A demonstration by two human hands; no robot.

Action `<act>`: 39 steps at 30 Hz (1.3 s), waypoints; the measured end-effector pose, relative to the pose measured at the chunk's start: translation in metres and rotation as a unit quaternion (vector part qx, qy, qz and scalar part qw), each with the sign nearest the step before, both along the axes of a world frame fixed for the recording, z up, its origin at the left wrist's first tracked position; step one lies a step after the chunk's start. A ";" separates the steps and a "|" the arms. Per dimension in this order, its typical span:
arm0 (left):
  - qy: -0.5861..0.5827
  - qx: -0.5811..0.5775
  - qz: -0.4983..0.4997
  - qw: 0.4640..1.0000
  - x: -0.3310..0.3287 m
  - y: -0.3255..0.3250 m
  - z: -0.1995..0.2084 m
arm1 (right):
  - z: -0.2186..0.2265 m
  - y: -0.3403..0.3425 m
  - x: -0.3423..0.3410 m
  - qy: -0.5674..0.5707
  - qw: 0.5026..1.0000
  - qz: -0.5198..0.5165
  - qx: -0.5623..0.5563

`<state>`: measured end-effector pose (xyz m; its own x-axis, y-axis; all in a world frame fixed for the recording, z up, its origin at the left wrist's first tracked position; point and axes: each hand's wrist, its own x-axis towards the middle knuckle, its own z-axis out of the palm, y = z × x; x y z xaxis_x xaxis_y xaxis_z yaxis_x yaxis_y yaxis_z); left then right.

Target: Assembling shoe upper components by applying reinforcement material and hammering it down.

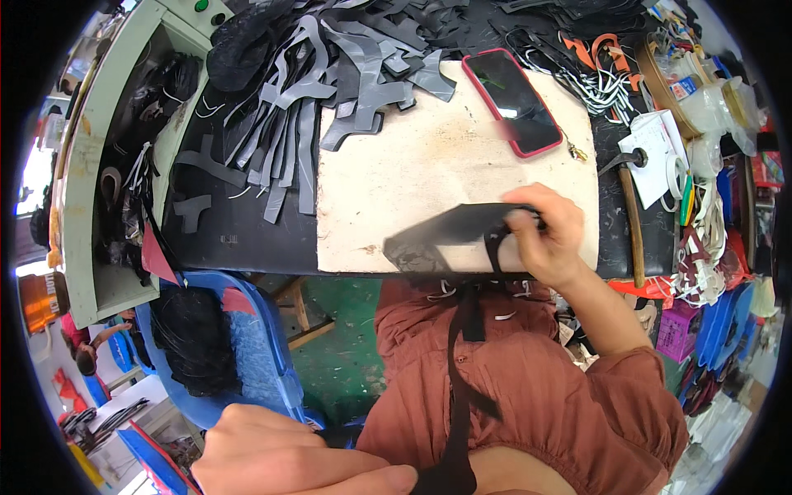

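Observation:
At the front edge of a pale board (388, 177), my right hand (549, 231) is closed on a black flat piece (450, 224) of sheet material. The piece is smeared by motion, so its exact shape is unclear. My left hand (289, 454) is low at the left, with thumb and fingers closed at one end of a black strap (455, 429). That strap hangs over my lap and runs up toward the table edge. Whether it joins the piece in my right hand, I cannot tell.
A phone in a red case (520, 107) lies on the board. Grey cut pieces (363, 74) are heaped behind and left of it. A hammer (633, 214) rests at the right. A blue chair (264, 363) with a black bundle (194, 338) stands left, below a metal cabinet (82, 206).

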<state>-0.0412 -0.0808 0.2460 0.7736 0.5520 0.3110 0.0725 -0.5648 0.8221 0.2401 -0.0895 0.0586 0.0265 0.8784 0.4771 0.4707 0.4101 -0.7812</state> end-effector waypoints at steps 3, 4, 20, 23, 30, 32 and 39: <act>0.123 -0.105 -0.081 0.984 -0.004 -0.010 0.004 | 0.008 -0.029 0.018 0.111 0.982 -0.151 -0.019; 0.165 -0.151 -0.195 0.955 0.000 0.009 -0.019 | 0.013 -0.036 0.037 0.133 0.970 -0.204 0.002; 0.215 0.237 0.095 0.943 0.098 0.087 -0.234 | 0.074 -0.054 0.179 0.232 0.916 -0.318 0.072; 0.276 0.200 0.022 0.940 0.102 0.091 -0.231 | 0.069 -0.040 0.180 0.242 0.922 -0.303 0.026; 0.091 0.098 0.165 0.977 0.071 0.101 -0.230 | 0.060 0.054 0.086 0.295 0.928 -0.154 -0.169; -0.125 -0.192 0.362 0.904 0.092 0.106 -0.198 | 0.047 0.069 0.070 0.292 0.924 -0.087 -0.233; -0.096 -0.340 0.300 0.886 0.062 0.099 -0.186 | 0.016 0.092 0.032 0.209 0.891 0.033 -0.402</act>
<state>0.0212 0.0187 0.0603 0.2471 0.9562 -0.1570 0.0137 0.1585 0.9873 0.2717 0.0027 0.0746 -0.0104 0.9377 -0.3474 0.0650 -0.3460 -0.9360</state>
